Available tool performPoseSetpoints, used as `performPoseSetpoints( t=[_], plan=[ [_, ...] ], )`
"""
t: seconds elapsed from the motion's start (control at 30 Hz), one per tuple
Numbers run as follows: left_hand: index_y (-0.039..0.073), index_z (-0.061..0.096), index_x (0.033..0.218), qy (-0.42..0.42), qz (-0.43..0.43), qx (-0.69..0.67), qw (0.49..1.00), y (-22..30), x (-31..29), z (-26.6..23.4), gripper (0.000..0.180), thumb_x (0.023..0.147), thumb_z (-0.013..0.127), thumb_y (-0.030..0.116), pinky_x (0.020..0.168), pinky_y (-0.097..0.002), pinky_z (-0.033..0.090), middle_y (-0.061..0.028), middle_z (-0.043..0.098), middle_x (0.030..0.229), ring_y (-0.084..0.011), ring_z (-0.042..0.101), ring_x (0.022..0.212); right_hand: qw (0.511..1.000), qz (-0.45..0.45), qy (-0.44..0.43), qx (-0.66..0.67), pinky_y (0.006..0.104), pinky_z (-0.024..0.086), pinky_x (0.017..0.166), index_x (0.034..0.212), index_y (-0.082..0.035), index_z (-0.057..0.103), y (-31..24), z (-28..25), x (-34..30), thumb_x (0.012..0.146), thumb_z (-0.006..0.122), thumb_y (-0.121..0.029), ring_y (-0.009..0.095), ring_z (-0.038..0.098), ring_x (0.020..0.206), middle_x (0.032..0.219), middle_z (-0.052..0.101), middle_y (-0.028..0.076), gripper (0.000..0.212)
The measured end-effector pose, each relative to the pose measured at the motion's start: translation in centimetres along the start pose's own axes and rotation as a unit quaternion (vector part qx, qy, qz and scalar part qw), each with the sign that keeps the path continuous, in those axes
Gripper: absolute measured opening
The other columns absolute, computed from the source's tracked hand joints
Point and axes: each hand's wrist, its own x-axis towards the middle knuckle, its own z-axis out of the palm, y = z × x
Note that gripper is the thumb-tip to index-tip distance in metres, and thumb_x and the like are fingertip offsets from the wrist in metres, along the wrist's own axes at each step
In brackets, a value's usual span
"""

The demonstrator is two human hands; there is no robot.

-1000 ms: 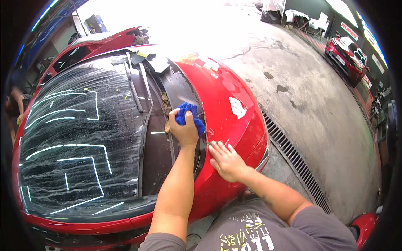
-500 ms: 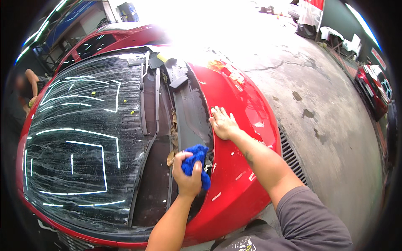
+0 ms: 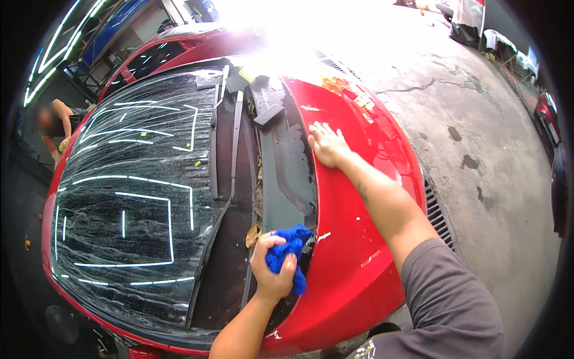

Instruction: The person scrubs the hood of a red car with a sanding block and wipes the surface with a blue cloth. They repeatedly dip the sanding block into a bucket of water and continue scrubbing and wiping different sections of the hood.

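Note:
My left hand point(image 3: 274, 269) is closed around a crumpled blue cloth point(image 3: 292, 248), held against the near part of the dark cowl panel point(image 3: 286, 203) below the windshield. Farther along, my right hand point(image 3: 327, 146) lies flat with fingers spread on the red hood point(image 3: 359, 203), close to the hood's edge. It holds nothing. Dry leaves point(image 3: 253, 235) sit in the gap by the cowl, just beyond my left hand. A dark grey block point(image 3: 269, 116) rests on the cowl past my right hand.
Wiper arms point(image 3: 237, 134) run along the base of the wet, streaked windshield point(image 3: 137, 209). A person point(image 3: 58, 125) leans at the car's far left side. Another red car point(image 3: 161, 57) stands behind. A floor grate point(image 3: 439, 209) lies to the right of the hood.
The view has shifted, so the car appears farther right. My right hand has slid away from me along the hood edge. My left hand, with the cloth, has come slightly nearer along the cowl.

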Motion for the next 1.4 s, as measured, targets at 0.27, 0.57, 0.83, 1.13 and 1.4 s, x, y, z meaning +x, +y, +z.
performPoseSetpoints(
  t=[0.27,0.57,0.83,1.13,1.4],
  plan=[
    [0.002,0.068,0.108,0.034,0.008,-0.037,0.999,0.3,1.0,1.3,0.023,0.093,0.076,0.018,0.092,-0.0431,0.051,-0.0112,0.071,0.099,-0.0258,0.066,0.095,0.999,-0.025,-0.029,-0.028,0.0661,0.022,0.138,0.175,-0.009,0.037,-4.8,0.5,-26.2,0.122,0.037,-0.044,0.041,0.023,0.174,0.187,0.028,0.018,0.063],
    [0.004,0.068,0.105,0.08,-0.062,-0.141,0.985,-2.2,0.6,1.5,0.014,0.103,0.075,0.017,0.076,-0.0295,0.05,0.002,0.066,0.091,-0.0076,0.059,0.083,0.99,-0.065,-0.113,-0.061,0.0707,0.024,0.135,0.177,-0.004,0.034,-16.9,1.9,-45.7,0.121,0.039,-0.045,0.04,0.026,0.173,0.187,0.028,0.019,0.069],
    [0.004,0.068,0.109,0.074,-0.075,-0.192,0.976,-2.5,0.6,2.6,0.019,0.103,0.076,0.02,0.076,-0.0303,0.052,0.0004,0.067,0.092,-0.0097,0.061,0.083,0.999,0.033,-0.026,-0.03,0.0681,0.023,0.137,0.177,-0.002,0.03,-14.6,2.8,-38.4,0.122,0.035,-0.045,0.043,0.024,0.173,0.188,0.025,0.021,0.07],
    [0.002,0.069,0.11,0.081,-0.047,-0.164,0.982,-2.0,0.8,3.0,0.022,0.1,0.077,0.02,0.083,-0.0365,0.056,-0.0061,0.072,0.096,-0.0165,0.066,0.088,0.995,0.077,-0.054,-0.012,0.0703,0.02,0.137,0.178,-0.007,0.029,-14.6,0.4,-35.9,0.122,0.036,-0.044,0.041,0.021,0.174,0.188,0.023,0.019,0.067],
    [0.001,0.071,0.109,0.082,-0.014,-0.12,0.989,-1.6,0.8,2.6,0.027,0.097,0.08,0.024,0.086,-0.0423,0.058,-0.0134,0.076,0.094,-0.025,0.072,0.087,0.996,0.037,-0.007,-0.079,0.0729,0.022,0.135,0.178,-0.004,0.027,-15.7,2.8,-39.2,0.122,0.036,-0.042,0.039,0.027,0.173,0.187,0.029,0.019,0.069]
  ],
)
